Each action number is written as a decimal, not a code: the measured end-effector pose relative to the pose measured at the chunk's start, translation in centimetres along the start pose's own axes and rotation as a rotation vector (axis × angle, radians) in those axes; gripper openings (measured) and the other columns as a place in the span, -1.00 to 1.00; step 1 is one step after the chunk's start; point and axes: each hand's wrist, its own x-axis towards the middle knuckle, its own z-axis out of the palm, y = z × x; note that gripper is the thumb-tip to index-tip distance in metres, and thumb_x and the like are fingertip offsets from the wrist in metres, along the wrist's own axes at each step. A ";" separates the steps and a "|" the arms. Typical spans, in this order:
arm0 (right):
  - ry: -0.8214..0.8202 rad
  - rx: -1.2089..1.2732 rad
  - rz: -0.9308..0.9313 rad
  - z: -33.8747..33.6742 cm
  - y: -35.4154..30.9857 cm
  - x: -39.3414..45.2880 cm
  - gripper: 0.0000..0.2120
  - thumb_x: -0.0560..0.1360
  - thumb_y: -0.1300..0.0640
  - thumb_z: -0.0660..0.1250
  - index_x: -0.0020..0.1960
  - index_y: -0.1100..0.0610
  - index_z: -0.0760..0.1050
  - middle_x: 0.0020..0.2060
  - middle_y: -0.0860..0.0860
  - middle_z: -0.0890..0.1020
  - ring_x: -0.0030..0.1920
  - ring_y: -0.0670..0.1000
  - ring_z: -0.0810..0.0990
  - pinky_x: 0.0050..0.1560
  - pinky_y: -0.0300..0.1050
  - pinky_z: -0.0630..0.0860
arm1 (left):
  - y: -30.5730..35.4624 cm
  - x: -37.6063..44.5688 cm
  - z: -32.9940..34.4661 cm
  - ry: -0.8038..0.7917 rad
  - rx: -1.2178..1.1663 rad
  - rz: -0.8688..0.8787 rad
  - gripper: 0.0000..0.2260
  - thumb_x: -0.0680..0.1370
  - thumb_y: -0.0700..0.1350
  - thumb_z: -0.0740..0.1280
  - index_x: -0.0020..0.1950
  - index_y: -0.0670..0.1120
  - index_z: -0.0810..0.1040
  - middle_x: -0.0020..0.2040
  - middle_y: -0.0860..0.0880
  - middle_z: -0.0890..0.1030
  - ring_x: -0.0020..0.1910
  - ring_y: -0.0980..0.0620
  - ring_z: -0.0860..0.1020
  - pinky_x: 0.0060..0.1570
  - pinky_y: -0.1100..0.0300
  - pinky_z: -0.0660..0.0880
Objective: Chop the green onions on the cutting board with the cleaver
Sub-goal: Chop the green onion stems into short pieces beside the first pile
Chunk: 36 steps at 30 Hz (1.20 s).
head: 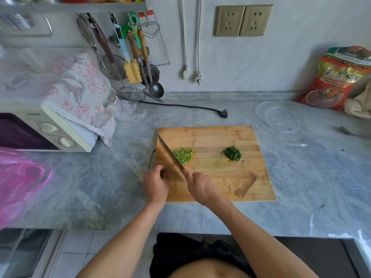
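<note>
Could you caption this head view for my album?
Right hand holds cleaver beside two chopped green onion piles on cutting board.

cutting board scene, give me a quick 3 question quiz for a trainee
1. True or false: the right hand holds the cleaver.
2. How many separate piles of chopped greens lie on the cutting board? A) one B) two C) three
3. Which pile is nearer the blade: the light green pieces or the dark green pieces?

Key: 1. True. 2. B. 3. The light green pieces; the blade lies right beside them, with the left hand at the board's left edge.
</note>
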 end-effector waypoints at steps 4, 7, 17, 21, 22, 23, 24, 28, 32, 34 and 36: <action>0.022 0.077 0.021 -0.8 0.2 -1.0 -0.46 0.62 -0.22 -0.10 -0.12 0.16 0.43 -0.38 0.04 0.41 -0.21 0.08 0.45 -0.13 -0.11 0.35 | -0.2 0.6 -0.4 -0.098 -0.032 0.016 -0.96 0.51 -0.24 0.44 -0.08 -0.11 0.65 -0.20 -0.02 0.67 -0.19 -0.04 0.61 -0.22 0.07 0.55; 0.002 0.084 0.035 -1.2 0.4 -1.8 -0.46 0.63 -0.21 -0.09 -0.12 0.19 0.42 -0.37 0.06 0.42 -0.25 0.11 0.46 -0.14 -0.09 0.38 | -0.1 0.5 -1.0 -0.104 -0.094 0.045 -0.94 0.51 -0.26 0.43 -0.06 -0.12 0.67 -0.17 0.03 0.68 -0.18 0.07 0.61 -0.15 0.29 0.51; 0.006 0.180 0.038 -0.5 1.9 -3.4 -0.39 0.61 -0.28 -0.06 -0.24 0.22 0.37 -0.41 0.10 0.45 -0.43 0.07 0.40 -0.37 0.02 0.45 | -0.7 0.9 -3.2 -0.011 -0.288 -0.251 -0.80 0.54 -0.30 0.36 -0.05 0.01 0.64 -0.09 0.04 0.66 -0.07 0.06 0.62 0.00 0.29 0.52; 0.027 0.138 -0.029 -0.7 1.6 -4.2 -0.52 0.66 -0.15 -0.02 -0.32 0.11 0.23 -0.42 0.11 0.36 -0.39 0.09 0.31 -0.34 -0.04 0.28 | -0.6 0.5 -3.4 -0.126 -0.100 -0.086 -0.90 0.51 -0.20 0.44 0.01 -0.10 0.70 -0.09 0.02 0.64 -0.11 0.08 0.58 -0.09 0.36 0.43; 0.018 0.137 -0.052 -0.7 1.4 -4.3 -0.58 0.68 -0.10 -0.02 -0.33 0.01 0.19 -0.43 0.09 0.33 -0.37 0.09 0.30 -0.32 -0.04 0.24 | -0.6 0.4 -3.4 -0.140 -0.064 -0.028 -0.89 0.50 -0.18 0.45 0.01 -0.11 0.71 -0.11 0.03 0.63 -0.14 0.08 0.57 -0.14 0.38 0.41; 0.002 0.127 -0.080 -0.7 1.0 -4.5 -0.62 0.69 -0.03 -0.01 -0.31 -0.10 0.12 -0.43 0.07 0.29 -0.33 0.11 0.29 -0.29 -0.02 0.22 | -0.6 0.3 -3.2 -0.148 -0.036 0.022 -0.89 0.50 -0.16 0.45 0.00 -0.10 0.71 -0.13 0.02 0.62 -0.16 0.06 0.56 -0.18 0.34 0.43; -0.022 0.111 -0.079 -0.7 0.7 -4.8 -0.64 0.70 -0.01 -0.02 -0.29 -0.15 0.10 -0.43 0.06 0.29 -0.31 0.12 0.29 -0.25 0.00 0.22 | -0.7 0.2 -3.1 -0.152 -0.009 0.060 -0.89 0.50 -0.14 0.45 0.00 -0.09 0.72 -0.13 -0.01 0.63 -0.17 0.02 0.57 -0.20 0.24 0.48; -0.052 0.011 0.029 -0.3 0.2 -4.3 -0.46 0.62 -0.23 -0.10 -0.14 0.15 0.42 -0.34 0.06 0.45 -0.27 0.11 0.43 -0.24 -0.06 0.35 | -0.8 0.0 -2.2 -0.127 0.068 0.085 -0.80 0.49 -0.04 0.34 0.00 -0.04 0.72 -0.13 -0.07 0.65 -0.16 -0.12 0.59 -0.19 0.02 0.52; -0.090 -0.077 0.009 -0.3 0.0 -4.4 -0.45 0.62 -0.24 -0.12 -0.10 0.18 0.42 -0.35 0.03 0.42 -0.25 0.11 0.44 -0.19 -0.06 0.36 | -0.7 -0.1 -1.7 -0.088 0.106 0.075 -0.82 0.47 -0.10 0.35 -0.02 -0.06 0.73 -0.16 -0.10 0.65 -0.21 -0.17 0.58 -0.26 0.04 0.51; -0.096 -0.085 0.011 -0.4 0.0 -4.4 -0.45 0.62 -0.23 -0.12 -0.10 0.17 0.41 -0.35 0.03 0.42 -0.24 0.11 0.45 -0.17 -0.05 0.37 | -0.6 -0.2 -1.6 -0.074 0.097 0.065 -0.84 0.46 -0.16 0.38 -0.03 -0.08 0.73 -0.17 -0.11 0.65 -0.22 -0.18 0.57 -0.27 0.04 0.51; -0.092 -0.103 0.025 -0.3 -0.1 -4.2 -0.44 0.62 -0.24 -0.13 -0.09 0.17 0.42 -0.35 0.03 0.42 -0.24 0.11 0.45 -0.16 -0.04 0.39 | -0.6 -0.2 -1.4 -0.064 0.085 0.045 -0.86 0.45 -0.21 0.42 -0.04 -0.09 0.73 -0.17 -0.12 0.66 -0.23 -0.17 0.57 -0.27 0.05 0.50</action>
